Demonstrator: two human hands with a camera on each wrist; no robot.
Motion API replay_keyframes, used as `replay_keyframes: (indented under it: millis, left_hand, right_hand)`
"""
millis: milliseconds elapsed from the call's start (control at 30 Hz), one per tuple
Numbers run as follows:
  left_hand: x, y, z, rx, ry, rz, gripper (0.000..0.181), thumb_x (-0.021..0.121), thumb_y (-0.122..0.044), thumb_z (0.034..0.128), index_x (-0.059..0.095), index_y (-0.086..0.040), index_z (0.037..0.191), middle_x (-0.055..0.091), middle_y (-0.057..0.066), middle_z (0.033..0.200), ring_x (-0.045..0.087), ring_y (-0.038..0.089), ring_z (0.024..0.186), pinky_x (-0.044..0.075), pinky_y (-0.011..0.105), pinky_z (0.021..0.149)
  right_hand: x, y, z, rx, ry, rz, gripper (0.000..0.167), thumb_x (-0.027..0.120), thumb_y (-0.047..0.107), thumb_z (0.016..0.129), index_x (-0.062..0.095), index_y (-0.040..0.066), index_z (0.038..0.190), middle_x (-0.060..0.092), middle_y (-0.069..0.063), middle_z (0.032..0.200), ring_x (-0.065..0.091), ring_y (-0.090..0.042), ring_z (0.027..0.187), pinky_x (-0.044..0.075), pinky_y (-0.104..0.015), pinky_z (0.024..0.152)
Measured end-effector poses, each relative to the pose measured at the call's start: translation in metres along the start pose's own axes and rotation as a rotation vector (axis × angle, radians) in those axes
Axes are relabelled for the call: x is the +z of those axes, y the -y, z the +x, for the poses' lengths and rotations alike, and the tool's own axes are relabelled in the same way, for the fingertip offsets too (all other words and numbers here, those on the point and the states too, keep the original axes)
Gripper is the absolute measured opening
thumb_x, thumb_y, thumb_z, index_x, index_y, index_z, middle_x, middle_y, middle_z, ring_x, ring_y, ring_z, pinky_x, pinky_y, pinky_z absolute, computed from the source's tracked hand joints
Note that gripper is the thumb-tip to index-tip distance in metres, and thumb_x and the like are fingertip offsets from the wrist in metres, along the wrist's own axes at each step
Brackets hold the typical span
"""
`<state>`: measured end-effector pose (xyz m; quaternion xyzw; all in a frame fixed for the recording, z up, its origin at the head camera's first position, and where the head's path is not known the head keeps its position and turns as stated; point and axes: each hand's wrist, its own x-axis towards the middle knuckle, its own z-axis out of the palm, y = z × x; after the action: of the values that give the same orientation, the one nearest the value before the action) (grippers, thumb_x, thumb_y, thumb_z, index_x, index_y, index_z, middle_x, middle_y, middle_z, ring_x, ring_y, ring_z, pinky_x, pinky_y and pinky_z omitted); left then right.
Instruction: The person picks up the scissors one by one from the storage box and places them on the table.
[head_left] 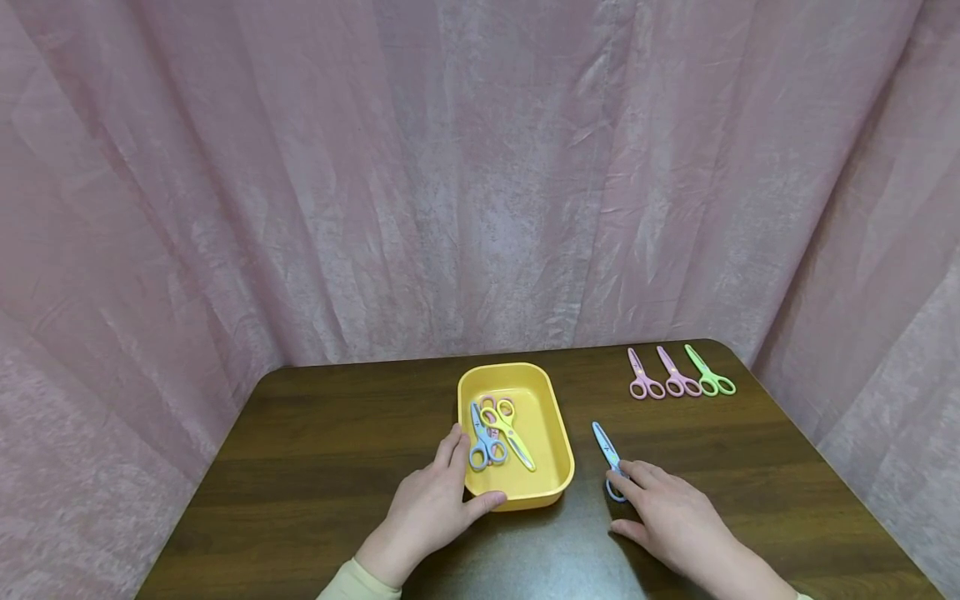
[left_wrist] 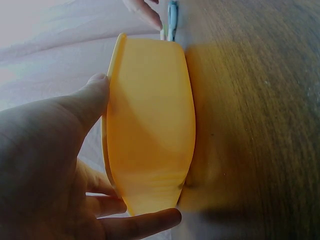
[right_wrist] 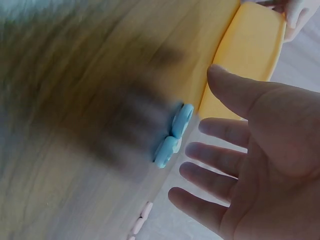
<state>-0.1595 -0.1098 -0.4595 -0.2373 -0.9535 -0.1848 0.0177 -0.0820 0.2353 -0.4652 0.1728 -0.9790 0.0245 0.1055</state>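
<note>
A yellow tray (head_left: 542, 417) holds blue scissors (head_left: 477, 425), yellow scissors (head_left: 516, 446) and pink scissors partly hidden beneath them. My left hand (head_left: 431, 504) touches the tray's near left corner, its fairly straight fingers along the left side and its thumb at the front rim. The left wrist view shows the thumb (left_wrist: 97, 87) against that rim. Right of the tray, light blue scissors (head_left: 604, 442) lie on the table, blades pointing away. Over their handles hovers my right hand (head_left: 671, 512). In the right wrist view its fingers are spread, apart from the blue handles (right_wrist: 183, 120).
Two pink scissors (head_left: 637, 371) (head_left: 670, 367) and green scissors (head_left: 699, 364) lie in a row at the back right of the brown table (head_left: 322, 467). Pink curtains (head_left: 480, 183) hang behind the table and at its sides.
</note>
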Motion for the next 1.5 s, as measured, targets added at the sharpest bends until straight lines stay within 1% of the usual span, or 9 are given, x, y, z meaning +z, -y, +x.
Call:
replay_keyframes:
  millis: [133, 267, 433, 667, 900, 1133, 1267, 1500]
  left_hand:
    - [-0.0003, -0.0004, 0.0000, -0.002, 0.004, -0.007, 0.103, 0.075, -0.069, 0.0964, 0.043, 0.000, 0.166, 0.040, 0.022, 0.172, 0.059, 0.022, 0.060, 0.051, 0.042, 0.058]
    - [-0.0003, -0.0006, -0.0001, -0.002, 0.005, -0.007, 0.103, 0.076, -0.069, 0.0963, 0.043, 0.001, 0.165, 0.040, 0.022, 0.172, 0.062, 0.024, 0.062, 0.052, 0.043, 0.058]
    - [-0.0003, -0.0003, -0.0001, -0.003, 0.007, -0.004, 0.104, 0.075, -0.070, 0.0963, 0.043, 0.000, 0.166, 0.040, 0.022, 0.172, 0.062, 0.024, 0.062, 0.052, 0.043, 0.059]
    - [0.0003, 0.0000, -0.0003, -0.006, 0.009, -0.010, 0.104, 0.075, -0.069, 0.0965, 0.042, 0.001, 0.166, 0.040, 0.022, 0.172, 0.056, 0.020, 0.057, 0.050, 0.041, 0.057]
    - [0.0003, -0.0002, 0.0002, -0.005, 0.010, -0.005, 0.104, 0.075, -0.069, 0.0963, 0.043, 0.001, 0.166, 0.039, 0.022, 0.172, 0.058, 0.021, 0.059, 0.051, 0.041, 0.057]
    - [-0.0005, 0.0002, -0.0001, -0.003, 0.011, -0.009, 0.105, 0.074, -0.071, 0.0963, 0.042, 0.001, 0.166, 0.038, 0.022, 0.173, 0.057, 0.020, 0.059, 0.050, 0.041, 0.057]
    - [-0.0002, 0.0003, -0.0001, -0.002, 0.008, -0.002, 0.106, 0.073, -0.072, 0.0963, 0.042, 0.001, 0.166, 0.039, 0.022, 0.173, 0.057, 0.019, 0.058, 0.050, 0.041, 0.057]
    - [-0.0015, -0.0011, -0.0011, 0.005, -0.007, -0.008, 0.103, 0.077, -0.068, 0.0962, 0.044, 0.001, 0.165, 0.040, 0.023, 0.171, 0.056, 0.021, 0.057, 0.050, 0.042, 0.056]
  right_hand:
    - [0.0016, 0.0021, -0.0043, -0.018, 0.044, 0.005, 0.067, 0.091, 0.047, 0.089, 0.074, 0.009, 0.142, 0.068, -0.015, 0.147, 0.066, -0.039, 0.134, 0.054, -0.055, 0.107]
    - [0.0035, 0.0031, -0.0061, -0.037, 0.064, 0.007, 0.071, 0.090, 0.049, 0.089, 0.073, 0.007, 0.143, 0.067, -0.016, 0.149, 0.064, -0.040, 0.136, 0.053, -0.056, 0.108]
    - [0.0044, 0.0035, -0.0076, -0.028, 0.080, 0.010, 0.072, 0.089, 0.051, 0.090, 0.071, 0.008, 0.145, 0.066, -0.015, 0.151, 0.063, -0.039, 0.138, 0.052, -0.056, 0.109]
    - [0.0059, 0.0033, -0.0085, -0.031, 0.066, 0.002, 0.072, 0.089, 0.052, 0.090, 0.071, 0.009, 0.145, 0.066, -0.015, 0.151, 0.064, -0.039, 0.137, 0.052, -0.055, 0.108]
    - [0.0076, 0.0011, -0.0073, -0.031, 0.068, 0.020, 0.072, 0.088, 0.052, 0.091, 0.071, 0.008, 0.146, 0.065, -0.016, 0.151, 0.064, -0.040, 0.137, 0.052, -0.056, 0.108]
    - [0.0073, 0.0001, -0.0055, -0.019, 0.084, 0.059, 0.071, 0.089, 0.048, 0.091, 0.070, 0.007, 0.146, 0.064, -0.018, 0.152, 0.064, -0.041, 0.136, 0.052, -0.058, 0.108]
    - [0.0078, -0.0005, -0.0044, -0.011, 0.074, 0.072, 0.069, 0.089, 0.046, 0.091, 0.071, 0.007, 0.146, 0.065, -0.018, 0.151, 0.064, -0.041, 0.135, 0.052, -0.058, 0.107]
    - [0.0081, -0.0005, -0.0018, -0.003, 0.058, 0.072, 0.066, 0.088, 0.046, 0.093, 0.072, 0.009, 0.144, 0.066, -0.016, 0.150, 0.065, -0.039, 0.135, 0.053, -0.057, 0.107]
